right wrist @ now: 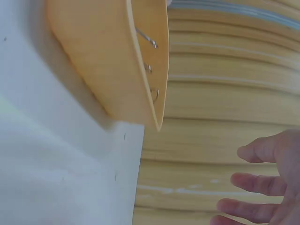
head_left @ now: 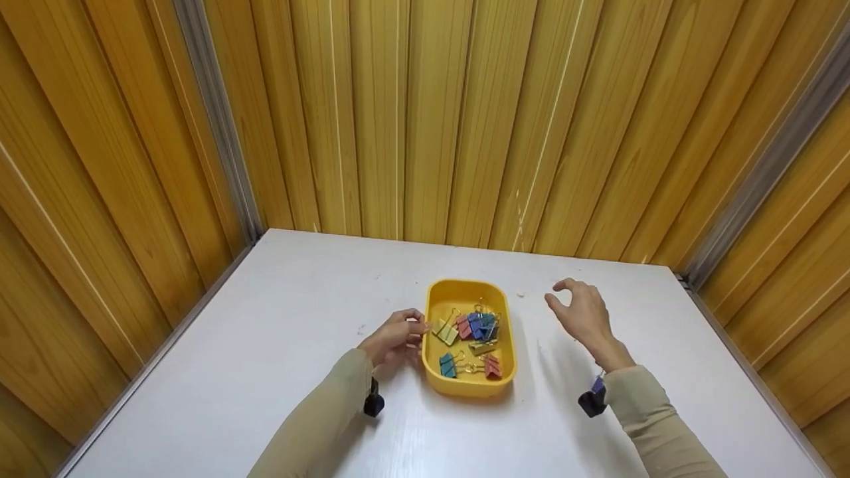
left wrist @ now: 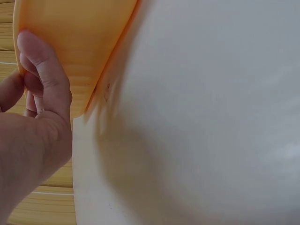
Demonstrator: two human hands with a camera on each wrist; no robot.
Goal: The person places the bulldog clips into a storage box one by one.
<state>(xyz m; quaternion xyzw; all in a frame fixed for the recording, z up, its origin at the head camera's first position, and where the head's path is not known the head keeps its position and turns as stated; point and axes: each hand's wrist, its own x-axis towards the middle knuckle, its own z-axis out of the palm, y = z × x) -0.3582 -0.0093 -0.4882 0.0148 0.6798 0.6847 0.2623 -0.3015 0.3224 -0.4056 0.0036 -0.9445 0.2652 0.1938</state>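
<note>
A yellow plastic box (head_left: 468, 387) stands on the white table with several binder clips inside. A yellow-green clip (head_left: 445, 332) lies by its left wall, beside a pink clip (head_left: 464, 326) and a blue clip (head_left: 476, 325). Nearer the front are a teal clip (head_left: 447, 366) and a red clip (head_left: 492, 366). My left hand (head_left: 397, 335) pinches the box's left rim, thumb at the edge and fingers against the outer wall (left wrist: 89, 37). To the right of the box, my right hand (head_left: 586, 313) hovers above the table, fingers spread and holding nothing.
The white table (head_left: 279, 318) reaches back to yellow wood-patterned panels (head_left: 438, 133). Metal posts (head_left: 219, 113) mark the corners. Each wrist carries a small black device (head_left: 374, 401), and small specks dot the tabletop.
</note>
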